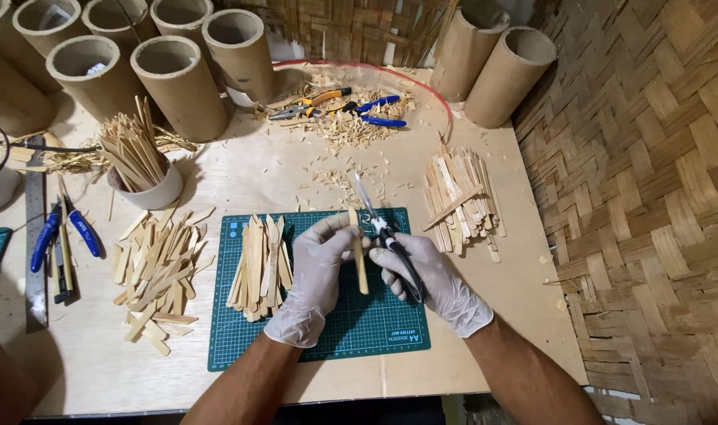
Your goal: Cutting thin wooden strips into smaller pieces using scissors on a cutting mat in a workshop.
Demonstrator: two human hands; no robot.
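Both hands wear white gloves over a green cutting mat (375,330). My left hand (316,275) pinches a thin wooden stick (360,264) and holds it upright. In my right hand (434,283) is a black-handled craft knife (379,224), its blade pointing up and away beside the stick's top. On the mat's left part lies a pile of cut sticks (260,267). To the right of the mat sits another pile of sticks (461,201).
Cardboard tubes (178,83) stand at the back left and back right (505,71). A white cup of sticks (142,169), loose sticks (158,271), blue-handled pliers (64,236) and a metal ruler (35,236) are at the left. More pliers (351,106) lie among shavings behind. Woven bamboo wall at the right.
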